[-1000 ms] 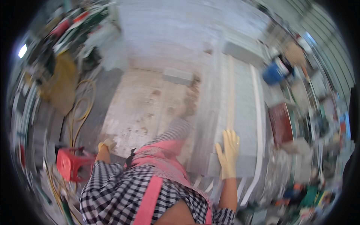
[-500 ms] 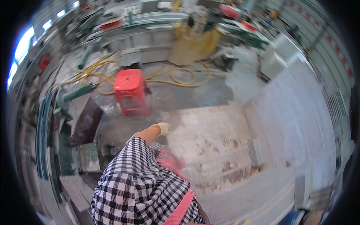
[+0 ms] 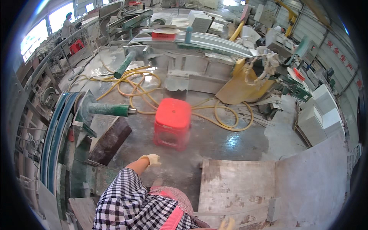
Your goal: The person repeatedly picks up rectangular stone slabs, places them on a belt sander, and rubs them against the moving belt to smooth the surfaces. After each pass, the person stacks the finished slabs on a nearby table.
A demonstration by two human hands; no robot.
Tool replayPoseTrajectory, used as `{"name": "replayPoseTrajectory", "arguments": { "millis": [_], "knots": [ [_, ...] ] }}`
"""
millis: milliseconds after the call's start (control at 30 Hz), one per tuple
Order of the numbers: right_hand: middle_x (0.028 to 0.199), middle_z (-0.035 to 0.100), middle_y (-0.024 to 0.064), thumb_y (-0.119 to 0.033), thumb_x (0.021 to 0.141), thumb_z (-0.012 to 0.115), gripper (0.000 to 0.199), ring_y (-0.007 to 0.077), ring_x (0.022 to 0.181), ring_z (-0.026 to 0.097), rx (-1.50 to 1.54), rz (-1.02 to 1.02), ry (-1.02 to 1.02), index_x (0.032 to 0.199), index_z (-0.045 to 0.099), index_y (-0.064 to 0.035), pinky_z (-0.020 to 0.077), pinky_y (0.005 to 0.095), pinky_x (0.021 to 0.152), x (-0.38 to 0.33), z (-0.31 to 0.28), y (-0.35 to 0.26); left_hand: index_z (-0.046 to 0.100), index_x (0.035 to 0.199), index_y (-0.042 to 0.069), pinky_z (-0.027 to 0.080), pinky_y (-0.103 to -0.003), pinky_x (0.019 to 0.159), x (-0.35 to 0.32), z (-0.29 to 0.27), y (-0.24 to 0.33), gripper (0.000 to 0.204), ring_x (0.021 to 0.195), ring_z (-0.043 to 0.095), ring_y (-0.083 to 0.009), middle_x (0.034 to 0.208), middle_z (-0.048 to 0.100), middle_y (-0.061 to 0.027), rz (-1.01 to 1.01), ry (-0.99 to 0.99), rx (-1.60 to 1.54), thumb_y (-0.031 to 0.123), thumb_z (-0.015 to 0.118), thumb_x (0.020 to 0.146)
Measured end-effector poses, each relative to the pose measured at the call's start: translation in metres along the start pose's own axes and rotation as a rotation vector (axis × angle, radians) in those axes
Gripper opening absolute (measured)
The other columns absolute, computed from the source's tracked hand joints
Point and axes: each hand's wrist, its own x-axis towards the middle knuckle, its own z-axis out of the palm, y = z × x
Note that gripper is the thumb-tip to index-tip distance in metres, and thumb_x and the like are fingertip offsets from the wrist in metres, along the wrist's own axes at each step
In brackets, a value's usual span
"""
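Note:
My left hand (image 3: 153, 160), in a cream glove, hangs over the wet floor in front of a red plastic stool (image 3: 173, 115). Its fingers are loosely bent, and nothing shows in them. The stool stands apart from the hand, a little farther off. At the lower edge, my right hand (image 3: 227, 224) shows only in part, also gloved. Two of its fingers stand apart, over the near part of a stained, pale flat panel (image 3: 237, 180). I see no object in this hand, though its palm is hidden.
Yellow hose (image 3: 230, 127) lies coiled behind the stool. To the left are a machine with blue bands (image 3: 59, 138), a green cylinder (image 3: 111, 110) and a dark slab (image 3: 111, 142). An upright grey panel (image 3: 310, 180) and pale blocks (image 3: 322, 115) stand right. Someone (image 3: 67, 25) is far left.
My view has swung up and to the left, so the stool and panels sit lower and farther right. My right hand has come clearer at the lower edge. The left arm still hangs out front.

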Motion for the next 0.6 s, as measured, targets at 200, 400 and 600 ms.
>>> {"name": "replayPoseTrajectory", "arguments": {
  "millis": [200, 400, 600],
  "knots": [
    [0.134, 0.062, 0.0204, -0.024, 0.096, 0.062, 0.04, 0.0319, 0.131, 0.054, 0.177, 0.013, -0.159, 0.127, 0.063, 0.0013, 0.0371, 0.0414, 0.112, 0.109, 0.114, -0.05, 0.063, 0.129, -0.002, 0.047, -0.038, 0.1, -0.07, -0.086, -0.078, 0.059, 0.119, 0.062, -0.0306, 0.126, 0.067, -0.0189, -0.137, 0.167, -0.459, 0.039, 0.062, 0.087],
    [0.116, 0.071, 0.0171, -0.023, 0.092, 0.069, 0.032, 0.0312, 0.109, 0.068, 0.149, -0.178, -0.335, 0.117, 0.07, -0.0016, 0.0512, 0.0374, 0.096, 0.212, 0.172, -0.089, 0.069, 0.112, 0.0, 0.05, -0.037, 0.087, -0.145, 0.005, -0.205, 0.041, 0.102, 0.065, -0.0244, 0.104, 0.07, -0.0119, -0.419, 0.744, -0.85, 0.032, 0.061, 0.089],
    [0.107, 0.075, 0.0143, -0.032, 0.091, 0.069, 0.04, 0.0245, 0.105, 0.07, 0.193, 0.232, -0.538, 0.119, 0.07, -0.004, 0.0524, 0.0357, 0.092, 0.197, 0.198, -0.038, 0.068, 0.12, -0.002, 0.051, -0.045, 0.091, -0.216, 0.123, -0.28, 0.06, 0.112, 0.066, -0.0373, 0.118, 0.07, -0.0231, -0.905, 0.314, -0.568, 0.047, 0.067, 0.085]
  ]
}}
